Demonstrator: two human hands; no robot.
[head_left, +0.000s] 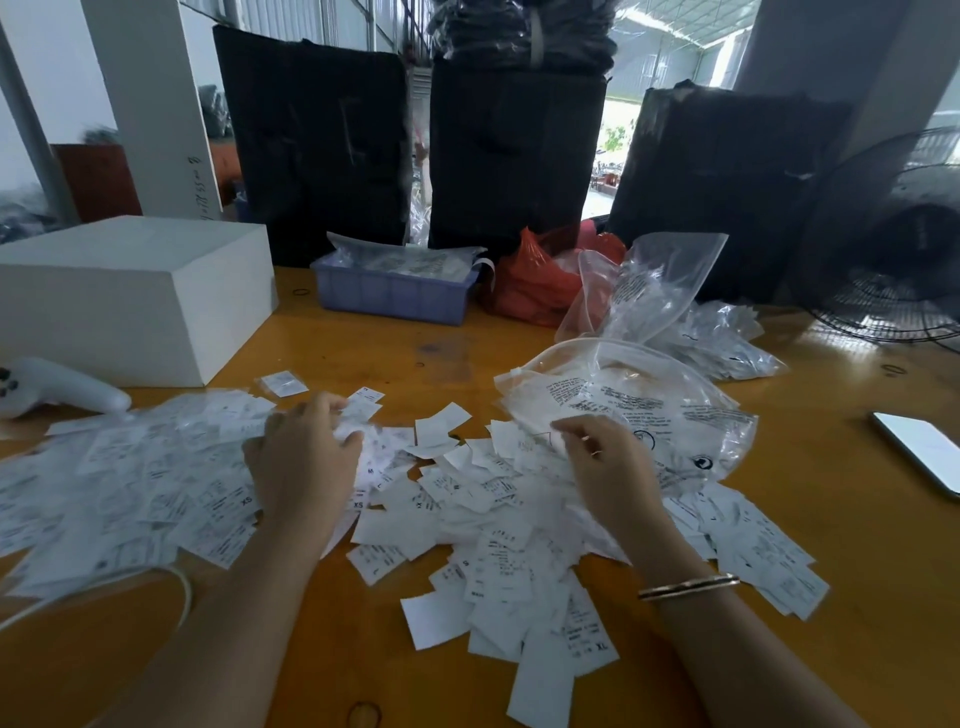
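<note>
A heap of small white paper labels (498, 525) lies across the near half of a yellow desk (337, 649), from 9 o'clock round to 4 o'clock. Some show size letters: "XL" at 5 o'clock near the front edge, "XS" twice at 9 o'clock beside the left wrist, "M" and "S" close to the middle. The finer print is too small to read.

The left hand (306, 457), at 10 o'clock, has its fingers (332, 408) bent down into the heap, drawn narrow against the thumb around a few labels. The right hand (608, 467), at 1 o'clock, wears a bracelet (688, 586); its fingers (563, 428) are curled close with the tips on a label, though I cannot tell whether they pinch it.

Just past the right hand lies a clear plastic bag (665, 410) with blocks of black print, unreadable. A phone (919, 449) rests at 3 o'clock and a white controller (62, 387) at 9 o'clock.

Further back stand a white box (130, 291), a blue tray (395, 296) and a red bag (540, 283), with black bundles (509, 156) at 12 o'clock.
</note>
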